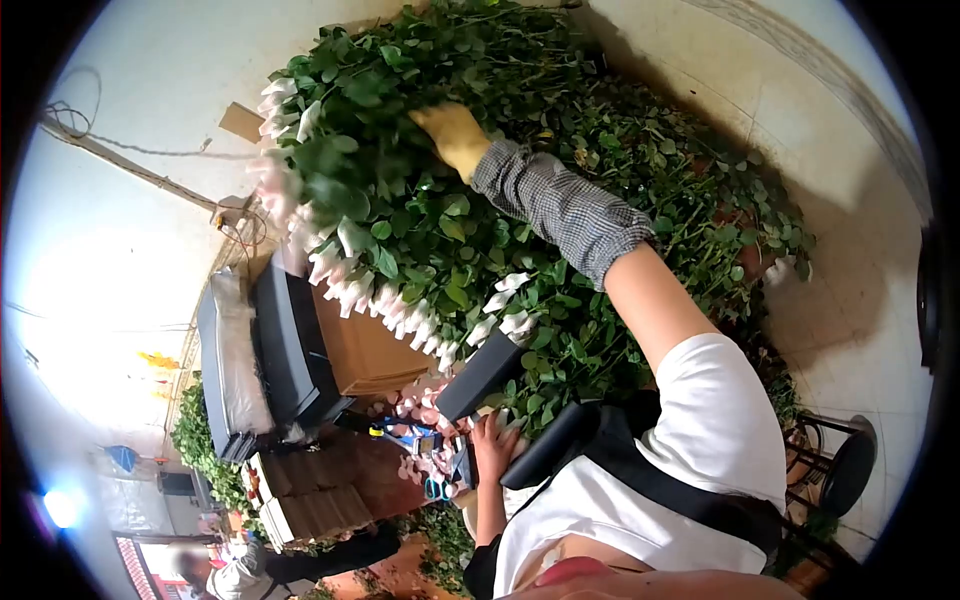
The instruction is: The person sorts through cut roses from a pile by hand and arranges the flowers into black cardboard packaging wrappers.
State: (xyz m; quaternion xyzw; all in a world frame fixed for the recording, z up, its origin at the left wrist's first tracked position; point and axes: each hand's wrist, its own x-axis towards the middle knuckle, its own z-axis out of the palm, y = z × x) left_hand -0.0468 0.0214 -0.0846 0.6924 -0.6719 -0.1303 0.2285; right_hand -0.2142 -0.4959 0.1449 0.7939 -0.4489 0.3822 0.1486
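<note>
Roses (415,322) with pale pink-and-white heads and long, leafy green stems are heaped in a broad pile in front of the person, most of the visible heads being ranged along its edge near an open-looking brown cardboard box (365,345). The right hand (458,142), covered by a yellow glove below a grey checked cloth sleeve (560,205), is set among the leaves with its fingers seemingly bent; whether any stem is gripped cannot be told. The bare left hand (492,450) is placed between 2 long objects, a dark grey rectangular bar (483,375) and a black padded bar (548,447); its grip is partly hidden and cannot be told either. Each rose is judged to be light, with a stiff, possibly thorny stem, leaves easily tangled and a soft, easily bruised head; it is best grasped by the stem, well below the bloom.
</note>
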